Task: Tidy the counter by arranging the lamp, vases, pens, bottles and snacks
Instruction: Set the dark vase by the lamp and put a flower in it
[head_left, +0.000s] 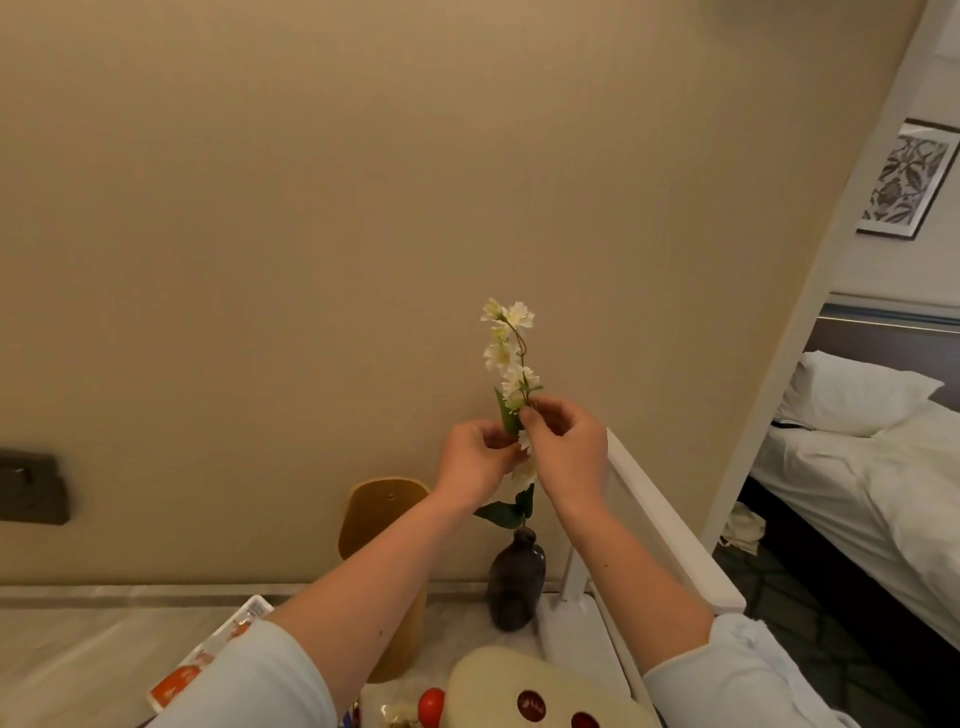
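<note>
A small dark bottle-shaped vase (516, 582) stands on the counter (78, 660) against the wall. A stem of white artificial flowers (508, 353) with green leaves rises out of its neck. My left hand (475, 460) pinches the stem from the left, about halfway up. My right hand (563, 447) pinches the blossoms just above it, from the right. A tall mustard-yellow wooden piece (382, 512) stands to the left of the vase, partly behind my left forearm. A red-and-white snack packet (208, 654) lies on the counter at lower left.
A cream object with dark red spots (530, 691) and a small red ball (431, 704) sit at the bottom edge. A white railing (665, 530) borders the counter on the right; beyond it is a bed (857, 467). A dark wall switch (31, 486) sits at far left.
</note>
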